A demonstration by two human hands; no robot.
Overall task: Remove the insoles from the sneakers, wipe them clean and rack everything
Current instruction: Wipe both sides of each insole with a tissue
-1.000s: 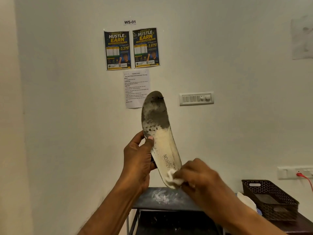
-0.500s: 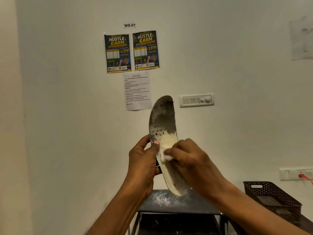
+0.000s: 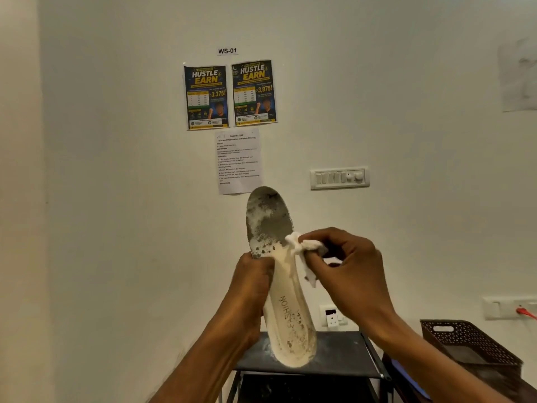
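Observation:
A cream insole (image 3: 283, 301) printed "FASHION" stands upright in front of me, its toe end grey with dirt and pointing up. My left hand (image 3: 251, 289) grips its left edge at mid-length, thumb over the front. My right hand (image 3: 345, 269) pinches a small white wipe (image 3: 302, 251) against the insole's right edge, just below the dirty patch. No sneakers are in view.
A black metal shoe rack (image 3: 343, 359) with a dusty top shelf stands below the insole against the wall. A dark perforated basket (image 3: 467, 344) sits on a surface at the lower right. Posters, a switch plate and sockets hang on the white wall.
My right hand has wiped upward along the insole from the heel end to near the toe, uncovering the printed lettering. The left hand keeps its grip; the view tilted slightly.

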